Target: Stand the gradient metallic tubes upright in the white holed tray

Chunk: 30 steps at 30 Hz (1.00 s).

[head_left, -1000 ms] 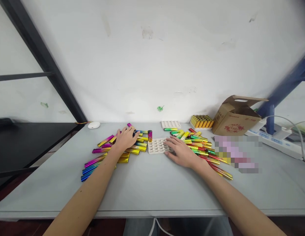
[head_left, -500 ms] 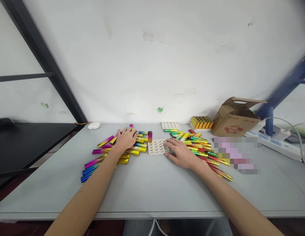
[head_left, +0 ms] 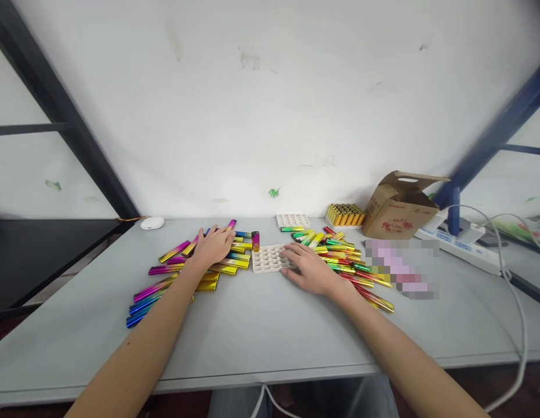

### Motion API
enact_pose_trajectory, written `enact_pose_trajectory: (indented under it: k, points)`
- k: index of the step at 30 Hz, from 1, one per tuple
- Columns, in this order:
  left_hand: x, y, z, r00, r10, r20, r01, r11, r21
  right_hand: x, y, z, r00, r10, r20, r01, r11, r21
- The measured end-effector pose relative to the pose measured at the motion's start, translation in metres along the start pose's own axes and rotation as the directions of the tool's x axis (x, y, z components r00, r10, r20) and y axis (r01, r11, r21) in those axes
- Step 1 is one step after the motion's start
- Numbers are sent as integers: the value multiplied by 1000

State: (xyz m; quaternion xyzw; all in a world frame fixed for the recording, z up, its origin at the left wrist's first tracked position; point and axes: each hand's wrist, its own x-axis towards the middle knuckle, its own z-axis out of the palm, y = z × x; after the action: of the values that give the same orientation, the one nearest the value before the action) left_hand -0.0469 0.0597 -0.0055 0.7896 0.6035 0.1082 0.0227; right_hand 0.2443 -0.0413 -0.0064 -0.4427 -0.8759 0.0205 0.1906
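My left hand (head_left: pixel 214 247) rests with fingers spread on a pile of shiny lighters (head_left: pixel 224 269) in purple, blue and gold. My right hand (head_left: pixel 308 267) lies with fingers apart over the right part of a white tray with rows of holes (head_left: pixel 263 264), hiding that part. One purple and gold lighter (head_left: pixel 256 241) stands upright at the tray's back left corner. Beside my right hand, a second pile of lighters (head_left: pixel 348 255) in red, green and gold spreads to the right.
At the back lie a second white tray (head_left: pixel 293 220), a tray full of orange batteries or similar cylinders (head_left: pixel 345 216) and an open cardboard box (head_left: pixel 394 217). A power strip (head_left: pixel 461 249) is far right, a white case (head_left: pixel 152 223) back left.
The whole view has shifted slightly, so things on the table appear further left. Both hands keep about the same places on the pile and tray.
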Motion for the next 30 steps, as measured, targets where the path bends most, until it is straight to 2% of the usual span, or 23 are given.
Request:
enact_pose_trajectory:
  k: [6, 11, 21, 30]
  points:
    - [0, 0, 0, 996, 62, -59, -62, 998, -5, 1, 1, 0, 1000, -4, 6, 4, 1000, 6]
    - [6, -5, 5, 984, 115, -134, -126, 989, -78, 1, -2, -3, 1000, -7, -3, 7, 1000, 7]
    - [10, -6, 8, 972, 209, -110, -213, 977, -27, 2, 1, 1, 1000, -1, -6, 1, 1000, 21]
    - [7, 0, 6, 979, 158, -127, -154, 987, 36, 2, 0, 1, 1000, -4, -17, 4, 1000, 12]
